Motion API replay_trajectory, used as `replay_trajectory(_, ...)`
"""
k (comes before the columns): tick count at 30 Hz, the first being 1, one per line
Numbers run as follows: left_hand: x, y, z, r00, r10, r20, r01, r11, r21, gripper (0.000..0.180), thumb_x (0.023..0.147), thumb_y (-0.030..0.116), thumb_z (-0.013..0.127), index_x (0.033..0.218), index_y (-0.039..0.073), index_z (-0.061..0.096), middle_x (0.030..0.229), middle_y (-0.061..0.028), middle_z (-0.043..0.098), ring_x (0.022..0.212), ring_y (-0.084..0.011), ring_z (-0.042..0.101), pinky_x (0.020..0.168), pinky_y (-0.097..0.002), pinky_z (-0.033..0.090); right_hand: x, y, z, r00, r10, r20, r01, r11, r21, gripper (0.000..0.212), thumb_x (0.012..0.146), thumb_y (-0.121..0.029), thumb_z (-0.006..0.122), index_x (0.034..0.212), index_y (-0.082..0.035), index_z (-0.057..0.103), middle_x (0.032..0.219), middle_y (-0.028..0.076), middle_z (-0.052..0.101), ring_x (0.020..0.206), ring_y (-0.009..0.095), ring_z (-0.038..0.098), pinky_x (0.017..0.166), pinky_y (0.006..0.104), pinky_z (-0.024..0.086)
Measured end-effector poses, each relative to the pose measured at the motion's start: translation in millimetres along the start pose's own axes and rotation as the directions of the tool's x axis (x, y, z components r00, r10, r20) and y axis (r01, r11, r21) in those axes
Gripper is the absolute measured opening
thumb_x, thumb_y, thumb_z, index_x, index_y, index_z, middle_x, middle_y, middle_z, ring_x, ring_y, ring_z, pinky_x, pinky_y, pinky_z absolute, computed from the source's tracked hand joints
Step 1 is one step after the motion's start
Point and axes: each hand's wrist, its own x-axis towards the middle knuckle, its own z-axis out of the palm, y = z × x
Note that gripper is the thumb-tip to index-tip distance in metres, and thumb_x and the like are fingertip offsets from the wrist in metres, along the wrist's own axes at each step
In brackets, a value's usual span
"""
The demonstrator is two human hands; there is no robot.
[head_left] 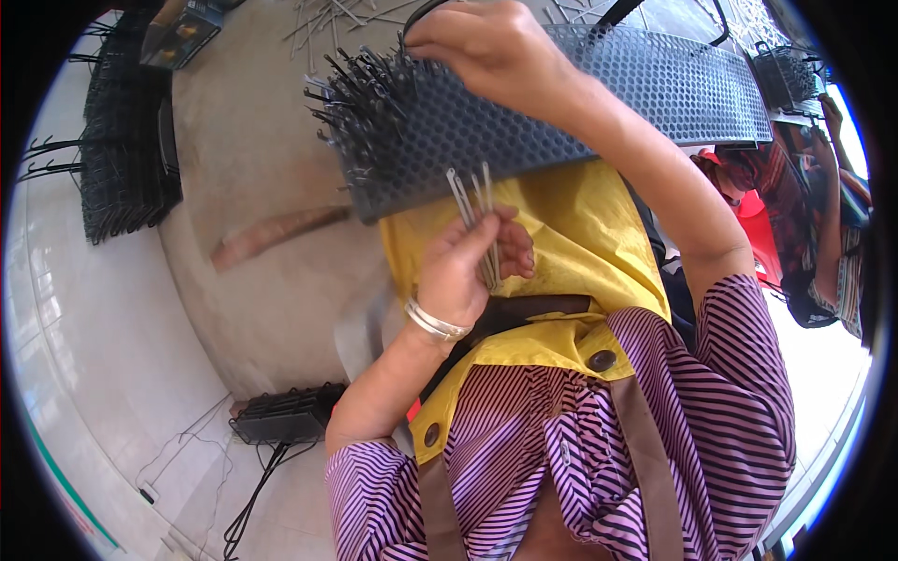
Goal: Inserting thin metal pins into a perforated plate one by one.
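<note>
My left hand (468,257) is closed round several thin metal rods (460,198) with flattened upper ends. They stick up between thumb and fingers in front of my yellow apron (580,224). Across my lap lies a long dark board (524,140) full of small round holes. At its left end many dark rods (365,103) stand upright, packed closely and leaning various ways. My right hand (496,51) is above the board's far edge, beside these rods, fingers pinched together. What is between its fingertips is hidden. A black curved bar (421,13) runs close by them.
Loose metal rods (332,19) lie scattered on the floor beyond the board. Black racks (131,140) stand along the left, another (285,413) at lower left. A blurred brown elongated thing (276,236) lies left of the board. Another person (814,187) is at the right.
</note>
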Motion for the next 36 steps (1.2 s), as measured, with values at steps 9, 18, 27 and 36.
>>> replay_trajectory(9,4,-1,-3,0.998,-0.001,0.06,0.003,1.0,-0.027,0.022,0.088,0.017,0.045,0.101,0.0,0.05,0.082,-0.0133,0.058,0.07,-0.0232,0.059,0.06,-0.0334,0.05,19,1,2,0.921,0.297,0.253,-0.277,0.954,-0.11,0.009,0.059,-0.004,0.051,0.067,0.0,0.051,0.057,0.021,0.051,0.06,0.039,0.053,0.052,0.0443,0.042)
replay_trajectory(18,5,2,-5,0.995,0.059,0.082,-0.055,0.997,-0.048,0.024,0.088,0.018,0.044,0.103,0.0,0.049,0.081,-0.0122,0.057,0.071,-0.023,0.058,0.06,-0.0333,0.05,-20,-34,-17,0.748,0.54,0.387,-0.597,0.801,0.037,0.008,0.073,-0.006,0.062,0.077,0.001,0.06,0.06,0.004,0.059,0.049,0.008,0.053,0.043,0.0184,0.039)
replay_trajectory(27,6,3,-4,0.989,0.101,0.108,-0.098,0.995,-0.031,0.028,0.089,0.02,0.043,0.106,-0.001,0.048,0.084,-0.0132,0.057,0.074,-0.0235,0.058,0.062,-0.0339,0.051,-30,-46,-40,0.374,0.808,0.455,-0.884,0.162,0.439,0.007,0.074,-0.004,0.061,0.08,-0.001,0.062,0.061,0.002,0.059,0.05,0.004,0.052,0.043,0.0164,0.04)
replay_trajectory(36,4,-1,-4,0.999,0.043,0.014,-0.04,0.985,-0.17,0.027,0.087,0.016,0.043,0.104,-0.004,0.05,0.102,-0.0184,0.055,0.09,-0.026,0.056,0.08,-0.0356,0.048,-6,-29,-23,0.785,0.52,-0.337,-0.48,0.854,0.202,0.006,0.07,0.005,0.06,0.073,0.001,0.056,0.062,0.013,0.054,0.053,0.021,0.054,0.048,0.0278,0.041)
